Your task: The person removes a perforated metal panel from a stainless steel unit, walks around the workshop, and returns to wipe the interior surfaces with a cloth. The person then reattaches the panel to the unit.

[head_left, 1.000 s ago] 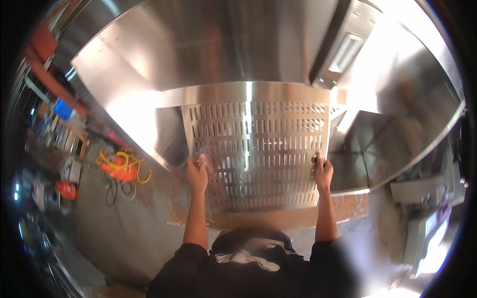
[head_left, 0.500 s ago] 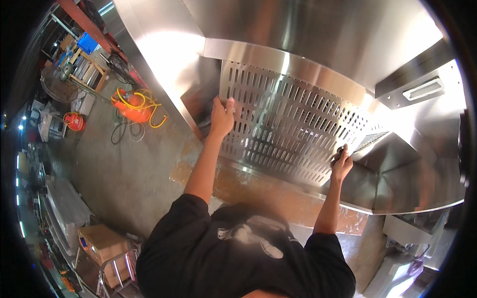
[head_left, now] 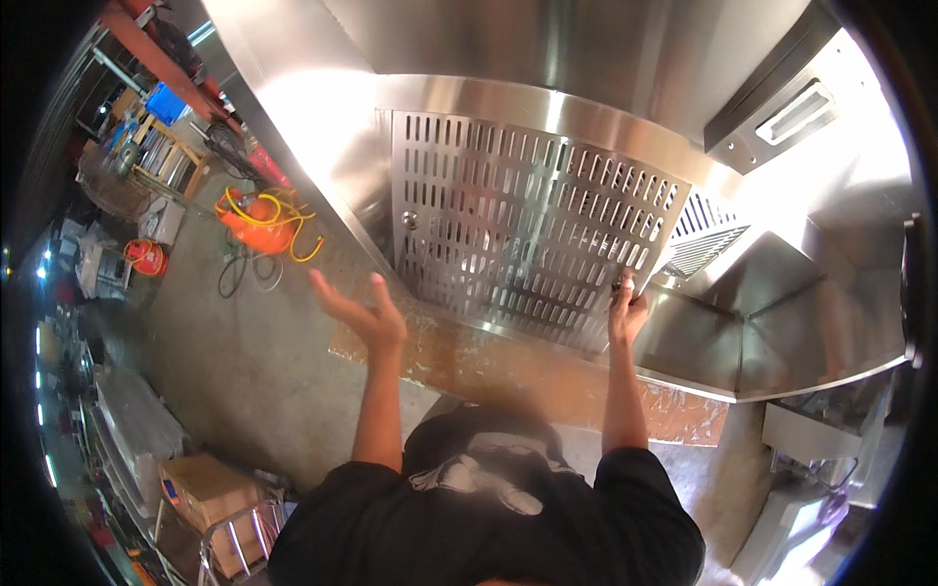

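Note:
A slotted stainless-steel panel sits in a large steel housing, its left edge against the housing's side. A small round knob shows near that left edge. My right hand grips the panel's lower right part, its fingers closed at a small dark fitting they mostly hide. My left hand is off the panel, in the air to its lower left, fingers spread and holding nothing.
Right of the panel is a slotted grille inside the housing, below a rectangular light fixture. Brown board lies beneath the front edge. On the floor at left are an orange machine with yellow hose, a red bucket and a cardboard box.
My left hand has let go of the panel's left edge and swung left and down, opening. The panel has shifted left against the housing's side, with my right hand still on it.

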A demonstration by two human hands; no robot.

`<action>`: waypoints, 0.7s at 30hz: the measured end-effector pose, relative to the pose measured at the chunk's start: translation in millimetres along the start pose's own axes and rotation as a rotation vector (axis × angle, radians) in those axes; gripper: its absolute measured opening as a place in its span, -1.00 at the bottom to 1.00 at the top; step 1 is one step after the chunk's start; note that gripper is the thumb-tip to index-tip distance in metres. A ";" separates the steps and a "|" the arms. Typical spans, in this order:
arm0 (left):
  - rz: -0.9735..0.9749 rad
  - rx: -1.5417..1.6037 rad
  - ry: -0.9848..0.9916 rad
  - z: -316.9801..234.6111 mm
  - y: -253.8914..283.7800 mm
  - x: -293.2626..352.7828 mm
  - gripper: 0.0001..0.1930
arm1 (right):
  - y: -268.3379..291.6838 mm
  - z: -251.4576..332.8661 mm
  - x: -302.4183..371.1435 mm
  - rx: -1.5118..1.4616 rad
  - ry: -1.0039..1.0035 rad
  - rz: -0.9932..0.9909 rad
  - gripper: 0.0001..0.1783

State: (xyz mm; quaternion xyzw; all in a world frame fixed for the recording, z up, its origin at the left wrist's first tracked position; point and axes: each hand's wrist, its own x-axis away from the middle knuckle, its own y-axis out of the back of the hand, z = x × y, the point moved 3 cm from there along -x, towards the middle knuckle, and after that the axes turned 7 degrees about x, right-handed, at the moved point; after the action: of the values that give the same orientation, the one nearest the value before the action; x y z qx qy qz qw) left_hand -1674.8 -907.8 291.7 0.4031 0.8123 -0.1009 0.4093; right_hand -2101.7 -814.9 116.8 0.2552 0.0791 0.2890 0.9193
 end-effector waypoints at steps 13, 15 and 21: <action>0.195 0.708 0.724 66.2 57.3 138.9 -0.35 | 12.9 59.8 161.1 0.039 0.258 -0.255 -0.50; 0.392 0.595 0.546 46.8 97.2 162.8 -0.29 | -48.5 97.6 251.5 -0.249 0.376 0.330 -0.34; 0.128 0.247 0.147 140.7 271.6 114.3 -0.21 | -181.5 200.4 505.9 -1.010 -0.277 1.893 0.00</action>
State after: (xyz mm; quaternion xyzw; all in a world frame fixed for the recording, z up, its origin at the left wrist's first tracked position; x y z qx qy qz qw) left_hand -1431.3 -734.0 160.8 0.5076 0.7942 -0.1438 0.3014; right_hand -1538.8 -738.2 196.2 -0.1651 -0.3828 0.8497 0.3228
